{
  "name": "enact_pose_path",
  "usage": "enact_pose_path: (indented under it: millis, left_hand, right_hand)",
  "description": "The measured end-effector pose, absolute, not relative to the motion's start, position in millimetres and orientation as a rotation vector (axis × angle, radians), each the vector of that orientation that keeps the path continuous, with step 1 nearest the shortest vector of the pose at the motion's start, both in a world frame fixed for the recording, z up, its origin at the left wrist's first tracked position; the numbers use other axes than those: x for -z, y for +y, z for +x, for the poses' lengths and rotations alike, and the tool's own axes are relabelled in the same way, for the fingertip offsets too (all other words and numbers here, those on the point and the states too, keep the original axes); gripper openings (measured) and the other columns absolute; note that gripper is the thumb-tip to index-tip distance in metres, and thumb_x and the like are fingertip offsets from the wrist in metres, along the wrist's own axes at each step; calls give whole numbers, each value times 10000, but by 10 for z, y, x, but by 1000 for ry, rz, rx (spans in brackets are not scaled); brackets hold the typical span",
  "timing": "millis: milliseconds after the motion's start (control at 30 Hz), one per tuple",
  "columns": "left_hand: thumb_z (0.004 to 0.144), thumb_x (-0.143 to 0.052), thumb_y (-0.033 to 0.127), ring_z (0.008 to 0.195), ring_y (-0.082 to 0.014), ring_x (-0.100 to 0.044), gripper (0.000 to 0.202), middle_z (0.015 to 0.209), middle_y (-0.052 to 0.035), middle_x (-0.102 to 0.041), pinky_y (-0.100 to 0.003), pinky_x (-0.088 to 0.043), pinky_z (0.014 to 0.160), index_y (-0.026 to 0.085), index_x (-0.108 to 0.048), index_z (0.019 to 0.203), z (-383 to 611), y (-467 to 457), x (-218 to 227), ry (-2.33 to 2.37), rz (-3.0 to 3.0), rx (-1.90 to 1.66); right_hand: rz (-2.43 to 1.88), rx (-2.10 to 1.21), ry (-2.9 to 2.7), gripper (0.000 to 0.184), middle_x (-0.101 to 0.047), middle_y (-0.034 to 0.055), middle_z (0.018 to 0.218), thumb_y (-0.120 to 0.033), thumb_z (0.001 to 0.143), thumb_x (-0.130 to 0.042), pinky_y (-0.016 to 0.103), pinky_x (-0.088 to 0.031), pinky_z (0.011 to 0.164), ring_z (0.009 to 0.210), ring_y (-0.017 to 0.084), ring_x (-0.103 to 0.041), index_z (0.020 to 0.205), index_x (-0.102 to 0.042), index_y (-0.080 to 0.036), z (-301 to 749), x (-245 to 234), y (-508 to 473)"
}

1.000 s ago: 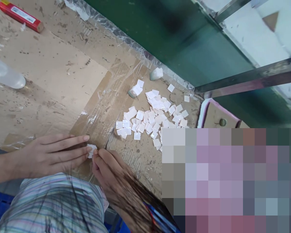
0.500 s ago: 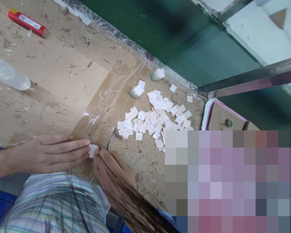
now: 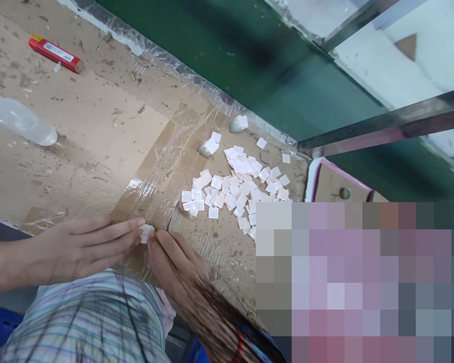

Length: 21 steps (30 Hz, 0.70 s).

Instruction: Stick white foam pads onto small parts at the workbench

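My left hand (image 3: 87,249) and my right hand (image 3: 174,264) meet low in the view, their fingertips closed on a small white chip (image 3: 147,233) from either side. Part of the chip is hidden by my fingers. Just beyond my hands, a loose heap of small white square tiles (image 3: 232,189) lies on the taped cardboard surface (image 3: 98,146). Two chunks of pale, shell-like material (image 3: 238,123) (image 3: 207,148) rest at the heap's far edge. The heap's lower right is hidden by a pixelated patch.
A clear plastic bottle (image 3: 20,120) lies on its side at left, and a red packet (image 3: 55,54) lies far left. A green panel (image 3: 227,55) and a metal bar (image 3: 386,121) run along the far side. A pixelated patch (image 3: 348,277) covers the lower right. Striped clothing (image 3: 87,322) lies below my hands.
The whole view has shifted slightly, with the bottle and red packet further right. My hands stay together on the white chip, sitting a little lower in the picture.
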State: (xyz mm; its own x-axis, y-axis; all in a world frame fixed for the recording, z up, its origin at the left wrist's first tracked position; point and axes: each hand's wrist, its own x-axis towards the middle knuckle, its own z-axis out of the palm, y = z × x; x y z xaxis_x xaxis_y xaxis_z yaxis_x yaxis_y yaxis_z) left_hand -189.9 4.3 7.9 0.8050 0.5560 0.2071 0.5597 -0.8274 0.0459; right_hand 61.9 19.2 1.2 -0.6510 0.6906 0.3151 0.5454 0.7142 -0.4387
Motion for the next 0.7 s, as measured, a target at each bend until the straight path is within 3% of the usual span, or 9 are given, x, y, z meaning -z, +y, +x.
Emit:
enact_pose_path:
  millis: [100, 200, 300, 433, 567, 700]
  left_hand:
    - [1034, -362, 197, 1552, -104, -127, 348, 1519, 66, -499, -288, -38, 1316, 271, -605, 1271, -1876, 99, -95, -964, -3013, 384]
    - [1073, -354, 266, 1542, -140, -196, 308, 1476, -9, -550, -287, -116, 1299, 227, -612, 1237, -1812, 185, -106, -1069, -3054, 573]
    - [1046, -453, 223, 1455, -182, -407, 215, 1382, -64, -619, -322, -297, 1248, 204, -660, 1101, -1740, 240, -96, -1124, -3100, 697]
    - [1009, -501, 157, 1147, -180, -656, 200, 1267, -59, -666, -301, -523, 1036, 212, -688, 1053, -1681, 238, -50, -1148, -3056, 744]
    - [1017, -454, 148, 1078, -206, -676, 252, 1220, -71, -683, -334, -559, 953, 215, -692, 1070, -1687, 212, 57, -1176, -3024, 789]
    - [1008, -480, 142, 1163, -205, -655, 290, 1290, -81, -677, -336, -535, 1016, 248, -650, 1218, -1760, 210, 170, -1137, -3087, 892]
  right_hand:
    - [-862, -292, -2459, 262, -743, 181, 1124, -78, 924, -529, 365, -674, 793, 1016, 295, -713, 1148, -664, -66, 650, -10, 243]
    - [-799, -388, -2380, 194, -744, 196, 1116, -150, 945, -562, 375, -639, 935, 1067, 284, -713, 1089, -664, -69, 660, 15, 302]
    - [-789, -420, -2323, 182, -752, 177, 1100, -151, 943, -607, 347, -628, 956, 1063, 250, -720, 1116, -642, -104, 646, 74, 331]
    - [-798, -384, -2296, 149, -758, 138, 1074, -84, 958, -551, 319, -616, 961, 1065, 214, -712, 1053, -650, -143, 611, 140, 334]
    - [-784, -376, -2293, 135, -751, 155, 1067, -73, 947, -562, 323, -608, 965, 1047, 219, -707, 1031, -662, -110, 591, 158, 325]
    - [-767, -372, -2272, 149, -743, 171, 1083, -72, 931, -585, 333, -620, 930, 1020, 226, -712, 1054, -666, -90, 590, 165, 305]
